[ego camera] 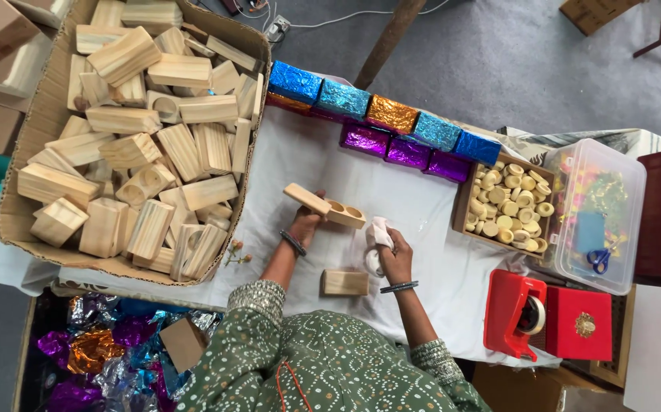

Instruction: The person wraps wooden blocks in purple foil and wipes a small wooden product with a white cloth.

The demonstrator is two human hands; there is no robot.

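Note:
My left hand (pixel 305 223) holds a long wooden block (pixel 324 206) with round hollows in its top, raised a little over the white cloth (pixel 292 164). My right hand (pixel 393 250) is closed on a crumpled white cloth rag (pixel 378 231), just right of the block. A plain wooden block (pixel 344 282) lies on the cloth close to my body, between my two forearms.
A large cardboard box (pixel 40 122) of wooden blocks fills the left. Foil-wrapped blocks (pixel 380 126) in blue, orange and purple line the far edge. At right stand a box of round wax pieces (pixel 507 204), a clear plastic tub (pixel 601 214) and a red tape dispenser (pixel 517 313). Crumpled foil (pixel 101 351) lies lower left.

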